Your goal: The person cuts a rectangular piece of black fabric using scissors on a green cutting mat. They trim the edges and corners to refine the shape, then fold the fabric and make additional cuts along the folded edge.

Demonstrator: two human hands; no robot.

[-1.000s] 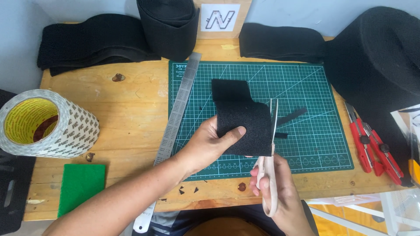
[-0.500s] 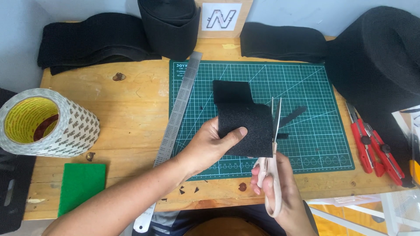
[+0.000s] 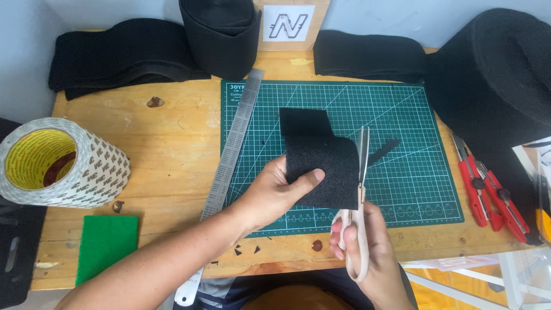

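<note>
Over the cutting mat (image 3: 413, 189), our left hand (image 3: 270, 195) pinches the black foam piece (image 3: 324, 172) steady while our right hand (image 3: 367, 247) grips scissors (image 3: 361, 172) trimming its right edge.

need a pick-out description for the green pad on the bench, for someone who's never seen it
Start at the wooden table and go to its front left corner, below the big tape roll with the yellow core. The green pad lies flat there, a small plain rectangle left of the steel ruler. Unlike the green cutting mat, it has no grid lines and is brighter and far smaller.
</note>
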